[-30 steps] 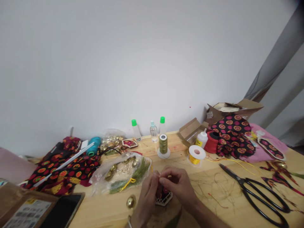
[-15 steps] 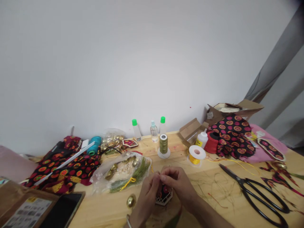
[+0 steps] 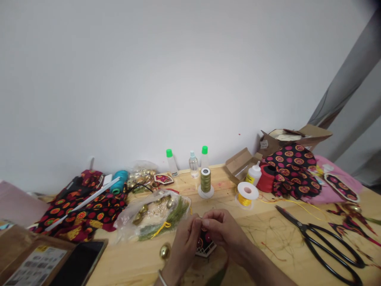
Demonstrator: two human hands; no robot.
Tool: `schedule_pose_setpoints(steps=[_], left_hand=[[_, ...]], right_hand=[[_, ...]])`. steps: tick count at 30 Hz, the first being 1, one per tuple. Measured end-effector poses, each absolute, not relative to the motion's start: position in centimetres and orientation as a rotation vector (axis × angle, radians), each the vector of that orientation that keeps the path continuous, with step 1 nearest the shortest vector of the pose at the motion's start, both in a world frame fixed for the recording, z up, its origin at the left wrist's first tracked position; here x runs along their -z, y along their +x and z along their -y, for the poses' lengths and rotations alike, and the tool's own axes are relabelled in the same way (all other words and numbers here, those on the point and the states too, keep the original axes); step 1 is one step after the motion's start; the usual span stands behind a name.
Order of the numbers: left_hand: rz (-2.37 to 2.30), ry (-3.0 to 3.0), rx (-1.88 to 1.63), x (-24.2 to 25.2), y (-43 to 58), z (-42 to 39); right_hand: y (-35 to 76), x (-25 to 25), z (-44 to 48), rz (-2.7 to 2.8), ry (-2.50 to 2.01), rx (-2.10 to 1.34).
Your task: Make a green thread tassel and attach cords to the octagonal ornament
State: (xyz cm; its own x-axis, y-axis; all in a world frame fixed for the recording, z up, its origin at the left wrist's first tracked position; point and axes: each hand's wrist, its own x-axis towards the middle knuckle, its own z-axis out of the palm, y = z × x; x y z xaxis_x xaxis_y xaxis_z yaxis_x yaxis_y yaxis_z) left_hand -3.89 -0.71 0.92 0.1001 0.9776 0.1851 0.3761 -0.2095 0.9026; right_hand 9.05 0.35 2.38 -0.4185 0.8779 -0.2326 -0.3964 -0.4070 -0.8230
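Both my hands meet at the front middle of the table, around a small dark patterned piece with a pale lattice edge. My left hand is closed on the piece at its upper left. Thumb and finger of my right hand are pinched together at its top, against the left fingertips; what lies in this pinch is too small to make out. A gold bell lies left of my left wrist. Behind the hands stands a spool of olive thread.
Black scissors and loose thread ends lie to the right. A plastic bag with bells and tassels is at the left, near a phone. Farther back are a yellow thread spool, a glue bottle and patterned fabric.
The hands stay together at the piece, with only a slight shift of the right fingers. The whole view has moved very little.
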Motion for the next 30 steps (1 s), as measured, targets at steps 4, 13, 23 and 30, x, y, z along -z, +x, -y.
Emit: schedule_pose_setpoints(steps=[4, 13, 23, 30], left_hand=[[-1.340, 1.693, -1.078, -1.1, -3.8, 0.8], [-1.302, 1.679, -1.063, -0.8, -3.9, 0.8], [-1.216, 1.597, -1.115, -1.5, -3.9, 0.8], [-1.272, 1.642, -1.025, -2.3, -4.9, 0.8]], right_hand=[[9.3, -2.8, -0.4, 0.895, -0.849, -1.953], [9.5, -2.7, -0.7, 1.000, -0.873, -1.911], [9.2, -2.0, -0.7, 1.044, -0.836, -1.826], [9.7, -3.0, -0.8, 1.117, -0.907, -1.754]])
